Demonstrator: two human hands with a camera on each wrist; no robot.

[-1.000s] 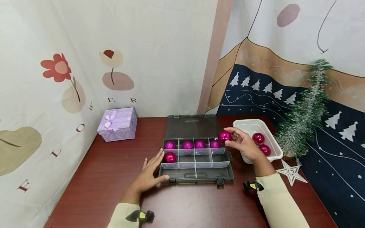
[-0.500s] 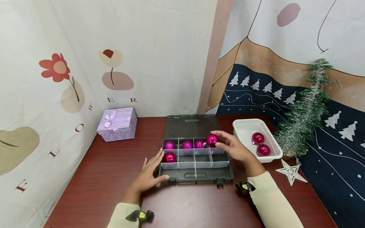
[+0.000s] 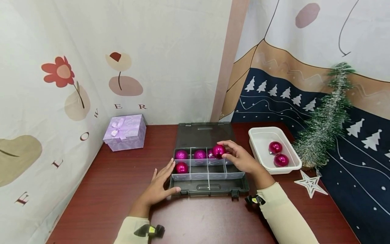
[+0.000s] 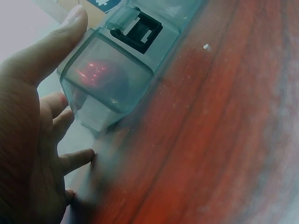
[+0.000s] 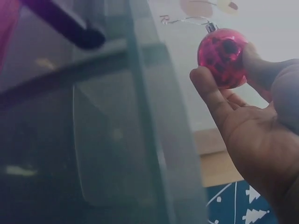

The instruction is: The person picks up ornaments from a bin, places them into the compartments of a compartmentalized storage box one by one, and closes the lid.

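Head view: right hand [image 3: 240, 159] pinches ball [image 3: 218, 151] over box [image 3: 190, 185], left hand [image 3: 159, 189] straight-fingered at left edge; four balls [image 3: 181, 167] visibly stowed (more possibly hidden), two balls [image 3: 281, 160] left in tub [image 3: 258, 140].

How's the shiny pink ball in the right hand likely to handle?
The ball looks glossy, so it may slip in the right hand. Being round, it would probably roll if set loose, though its silvery cap might check that.
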